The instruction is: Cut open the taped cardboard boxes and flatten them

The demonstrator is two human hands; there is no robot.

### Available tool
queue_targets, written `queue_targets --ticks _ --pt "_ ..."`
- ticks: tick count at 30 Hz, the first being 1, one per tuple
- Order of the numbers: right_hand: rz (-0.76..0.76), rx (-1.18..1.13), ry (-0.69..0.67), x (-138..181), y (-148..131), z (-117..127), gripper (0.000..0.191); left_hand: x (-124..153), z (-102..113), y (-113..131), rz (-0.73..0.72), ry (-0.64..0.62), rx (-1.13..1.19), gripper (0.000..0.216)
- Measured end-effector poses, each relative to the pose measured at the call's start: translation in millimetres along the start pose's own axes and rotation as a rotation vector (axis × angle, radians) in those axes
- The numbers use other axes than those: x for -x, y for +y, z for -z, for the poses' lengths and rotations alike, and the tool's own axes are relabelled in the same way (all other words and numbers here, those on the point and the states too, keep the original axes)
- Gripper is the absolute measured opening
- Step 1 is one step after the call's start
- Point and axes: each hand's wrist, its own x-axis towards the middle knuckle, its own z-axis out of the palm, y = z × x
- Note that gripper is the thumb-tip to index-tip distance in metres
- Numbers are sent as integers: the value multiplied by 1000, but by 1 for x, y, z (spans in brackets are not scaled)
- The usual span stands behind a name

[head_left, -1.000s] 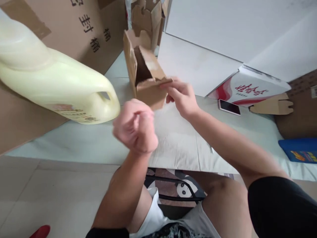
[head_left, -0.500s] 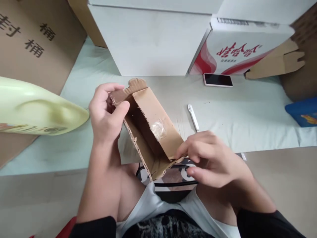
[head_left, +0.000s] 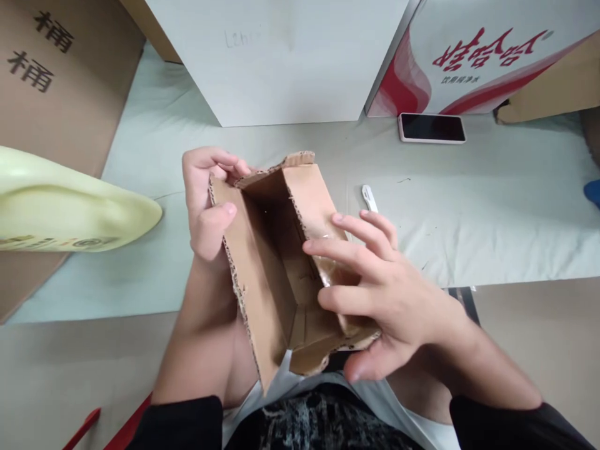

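Note:
A small brown cardboard box [head_left: 257,275] is tilted above my lap with its open top towards me and its inside showing bare. Its cut edges look ragged, and a flap folds out at the near end. My left hand [head_left: 209,206] grips the far left corner, thumb on the inner face of the side flap and fingers behind. My right hand [head_left: 375,287] lies with spread fingers against the right side, over a patch of clear tape [head_left: 335,272]. A white utility knife [head_left: 369,198] rests on the pale green cloth just past my right fingers.
On the cloth-covered surface [head_left: 469,212] a phone [head_left: 432,128] lies before a red-and-white carton [head_left: 469,62]. A large white box [head_left: 285,69] stands behind. At left are a pale yellow bottle [head_left: 70,203] and a big brown carton [head_left: 60,106].
The box has turned, opening its inside more towards me. My right hand has moved from the near corner up onto the side, its fingers spreading. The left keeps its hold.

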Motion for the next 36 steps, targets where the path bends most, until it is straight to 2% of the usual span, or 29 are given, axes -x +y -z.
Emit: queue_targets --ticks 6,9,11,14,18,19,21,22,24,27,30,32,34,36 --pt "-103 65 245 15 15 11 49 6 7 -2 -129 28 53 35" --pt "-143 72 351 21 30 14 47 0 18 -12 -200 -54 45 37" --pt "-134 92 411 22 40 14 47 -5 27 -23 -354 -148 64 40" --pt "-98 132 465 25 52 12 54 -8 33 -34 -409 -172 -20 43" --pt "-175 23 468 28 57 3 86 -2 26 -33 -339 -152 -100 35" --pt "-176 -11 439 28 56 0 86 0 25 -32 -327 -158 -122 34" --pt "-135 -61 325 26 53 -2 74 2 23 -33 -352 -170 -245 36" --pt "-101 -84 264 24 52 -3 69 2 24 -34 -388 -176 -343 42" --pt "-56 -154 167 21 50 -2 71 2 26 -36 -448 -184 -563 54" --pt "-87 -270 115 19 49 -2 75 2 29 -36 -462 -248 -811 37" --pt "-132 -345 144 25 51 -7 64 1 32 -33 -485 -337 -923 32" --pt "-191 -435 247 31 54 -13 60 0 36 -33 -528 -345 -932 35" --pt "-324 -552 386 35 59 -20 57 -1 41 -33 -554 -316 -906 34" --pt "-534 -640 457 36 65 -27 59 -1 47 -33 -539 -251 -836 32"
